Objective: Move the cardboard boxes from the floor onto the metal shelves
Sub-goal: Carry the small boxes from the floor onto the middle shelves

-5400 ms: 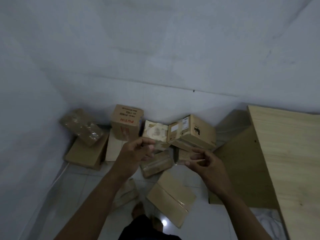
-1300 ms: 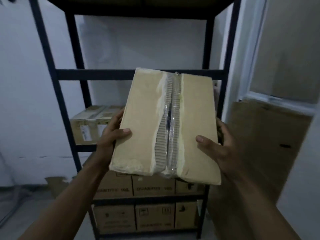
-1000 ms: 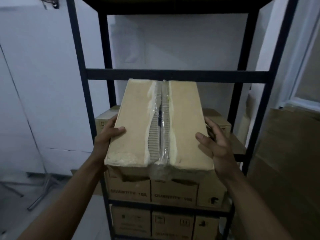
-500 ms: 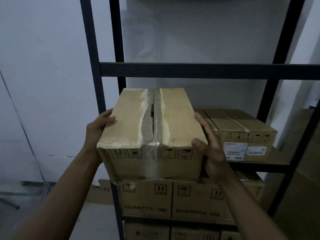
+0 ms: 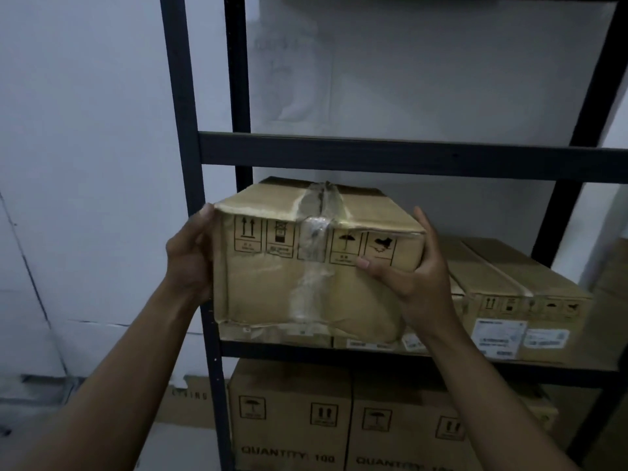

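Observation:
A taped cardboard box [image 5: 272, 287] with handling symbols on its front sits on top of flat boxes at the left end of the middle level of the black metal shelf [image 5: 401, 158]. My left hand [image 5: 188, 258] grips its left side, thumb at the top corner. My right hand [image 5: 413, 277] holds its right side, with the thumb pressed on the front face.
Two long boxes [image 5: 509, 300] with white labels lie on the same level to the right. Boxes marked QUANTITY 100 [image 5: 339, 430] fill the level below. A black upright post [image 5: 183, 130] stands just left of the held box. White wall lies behind and to the left.
I have moved closer and pushed the box forward and up into the middle shelf level. It has tipped flat, so its front face shows instead of its top.

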